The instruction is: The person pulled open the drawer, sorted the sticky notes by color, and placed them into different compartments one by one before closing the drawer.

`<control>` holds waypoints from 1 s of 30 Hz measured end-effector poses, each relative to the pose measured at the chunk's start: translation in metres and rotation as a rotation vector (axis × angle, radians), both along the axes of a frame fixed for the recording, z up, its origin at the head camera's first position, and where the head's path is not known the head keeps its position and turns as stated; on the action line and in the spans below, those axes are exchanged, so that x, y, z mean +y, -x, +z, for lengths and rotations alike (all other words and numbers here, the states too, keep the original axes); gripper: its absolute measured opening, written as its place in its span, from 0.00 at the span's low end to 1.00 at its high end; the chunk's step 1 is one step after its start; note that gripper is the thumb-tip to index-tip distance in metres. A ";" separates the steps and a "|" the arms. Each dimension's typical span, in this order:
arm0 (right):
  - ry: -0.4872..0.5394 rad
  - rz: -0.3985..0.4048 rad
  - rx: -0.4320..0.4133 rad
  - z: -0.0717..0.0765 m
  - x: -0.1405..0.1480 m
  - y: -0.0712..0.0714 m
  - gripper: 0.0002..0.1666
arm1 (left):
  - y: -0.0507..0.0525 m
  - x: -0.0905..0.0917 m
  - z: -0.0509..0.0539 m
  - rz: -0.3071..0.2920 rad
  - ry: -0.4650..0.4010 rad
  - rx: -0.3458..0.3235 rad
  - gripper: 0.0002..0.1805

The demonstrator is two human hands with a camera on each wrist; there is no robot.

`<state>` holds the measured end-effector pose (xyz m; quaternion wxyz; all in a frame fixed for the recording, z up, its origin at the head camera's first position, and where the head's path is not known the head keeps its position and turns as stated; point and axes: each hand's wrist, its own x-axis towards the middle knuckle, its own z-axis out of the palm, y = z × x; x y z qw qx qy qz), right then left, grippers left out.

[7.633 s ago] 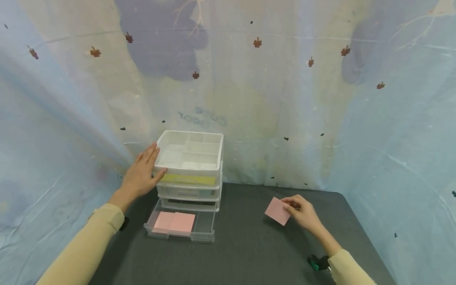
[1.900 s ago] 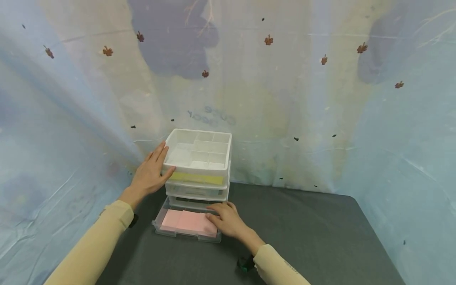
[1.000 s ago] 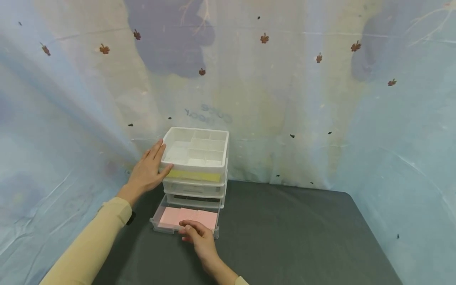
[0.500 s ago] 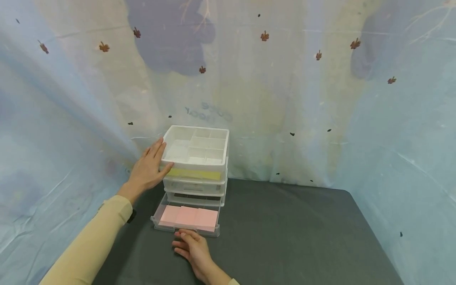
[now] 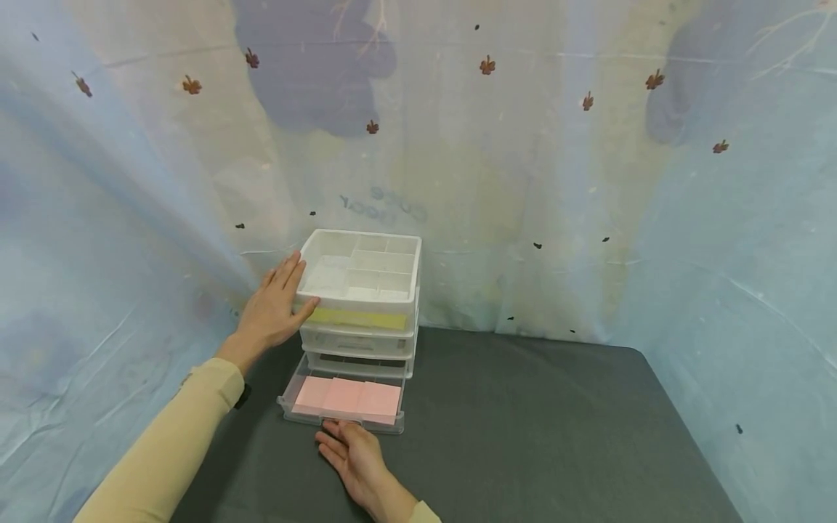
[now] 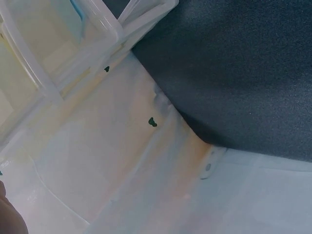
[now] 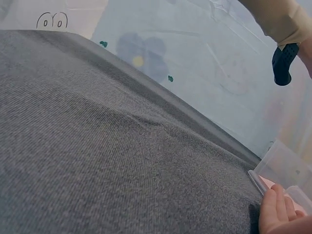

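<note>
A white plastic drawer unit [image 5: 358,305] stands at the back left of the table in the head view. Its bottom drawer [image 5: 389,428] is pulled out, and three pink paper squares [image 5: 344,396] lie side by side inside. My left hand [image 5: 269,309] rests against the unit's upper left side, fingers extended and thumb at the front corner. At the middle of the drawer's front edge is my right hand [image 5: 358,457], palm turned up, its fingertips touching the front. In the right wrist view the right hand [image 7: 280,212] shows loosely extended fingers by the drawer.
The unit's top tray [image 5: 327,274] is divided into several compartments. Something yellow [image 5: 356,318] shows through the upper drawer. A dark grey cloth [image 5: 523,428] covers the table. Patterned curtains [image 5: 490,181] hang behind it and along both sides.
The pink square my right hand held earlier now lies in the drawer beside the other two. That hand has moved to the drawer's front edge. My left hand stays on the unit.
</note>
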<state>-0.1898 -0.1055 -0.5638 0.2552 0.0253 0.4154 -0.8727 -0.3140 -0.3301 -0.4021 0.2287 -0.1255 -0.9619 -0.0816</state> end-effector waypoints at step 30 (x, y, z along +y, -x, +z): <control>0.017 -0.050 -0.031 0.007 -0.009 0.013 0.21 | 0.005 -0.004 -0.008 0.004 -0.022 0.010 0.48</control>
